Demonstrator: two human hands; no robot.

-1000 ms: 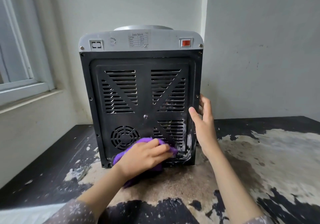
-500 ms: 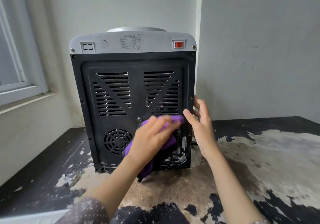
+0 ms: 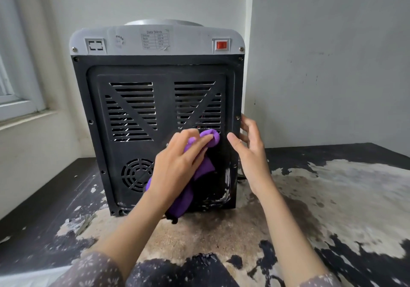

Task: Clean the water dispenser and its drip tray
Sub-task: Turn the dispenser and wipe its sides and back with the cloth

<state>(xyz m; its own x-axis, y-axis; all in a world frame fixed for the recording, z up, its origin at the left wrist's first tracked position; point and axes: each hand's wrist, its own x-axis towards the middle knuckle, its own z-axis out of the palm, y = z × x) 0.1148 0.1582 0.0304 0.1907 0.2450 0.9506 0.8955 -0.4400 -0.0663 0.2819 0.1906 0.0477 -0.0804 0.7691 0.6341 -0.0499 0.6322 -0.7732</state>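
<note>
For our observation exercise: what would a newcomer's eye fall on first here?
The purple cloth, pressed by the left hand against the black vented back of the dispenser at centre. Next, the red switch at its upper right, and the peeling tabletop below, while the right hand steadies the dispenser's right edge.

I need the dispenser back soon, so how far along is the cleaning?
Nothing looks finished for certain. In hand: the left hand presses a purple cloth against the water dispenser's black rear panel, near its middle, while the right hand steadies the panel's right edge. Left: white scuffs still show at the panel's lower right corner, and the front and drip tray are out of view, so their state is unknown.
</note>
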